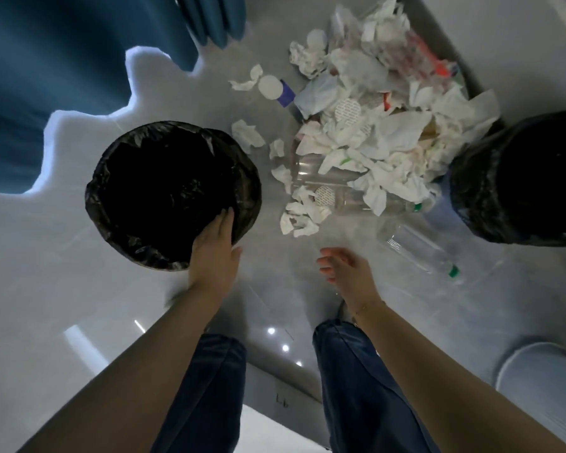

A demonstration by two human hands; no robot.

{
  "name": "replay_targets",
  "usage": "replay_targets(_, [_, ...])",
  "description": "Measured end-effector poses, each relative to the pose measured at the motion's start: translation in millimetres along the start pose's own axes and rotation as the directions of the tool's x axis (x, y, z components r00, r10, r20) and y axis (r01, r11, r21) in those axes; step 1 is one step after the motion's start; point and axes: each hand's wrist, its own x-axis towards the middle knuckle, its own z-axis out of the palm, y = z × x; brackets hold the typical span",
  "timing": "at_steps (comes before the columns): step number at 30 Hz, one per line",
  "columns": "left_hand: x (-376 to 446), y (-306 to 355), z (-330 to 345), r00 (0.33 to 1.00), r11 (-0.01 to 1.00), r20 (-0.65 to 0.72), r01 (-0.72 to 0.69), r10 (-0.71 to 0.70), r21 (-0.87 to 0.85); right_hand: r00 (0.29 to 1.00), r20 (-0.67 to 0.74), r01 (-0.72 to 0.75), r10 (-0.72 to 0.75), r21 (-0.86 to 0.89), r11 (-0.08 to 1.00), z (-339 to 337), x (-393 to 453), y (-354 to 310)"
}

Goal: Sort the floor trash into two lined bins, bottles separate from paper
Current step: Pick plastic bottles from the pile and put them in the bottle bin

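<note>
Black bag lines the left bin [164, 188], and the left hand [214, 248] lies flat on its near rim; right of that bin sits the paper and bottle pile [366, 125]; the right hand [347, 269] hangs loose, holding nothing.

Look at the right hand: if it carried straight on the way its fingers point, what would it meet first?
The right hand is open, fingers pointing up the picture and slightly left. Straight on lies bare floor, then probably the crumpled paper at the pile's near edge. Height above the floor is unclear, so it might pass over.
</note>
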Motion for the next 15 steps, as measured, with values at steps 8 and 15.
replay_targets(8, [-5,32,30,0.927,0.913,0.042,-0.357,0.371,-0.197,0.994,-0.086,0.064,-0.07,-0.07,0.996,1,39,16])
replay_targets(15, [66,45,146,0.958,0.95,0.12,-0.234,0.262,-0.207,0.892,0.343,0.424,-0.294,-0.861,0.281,-23,154,8])
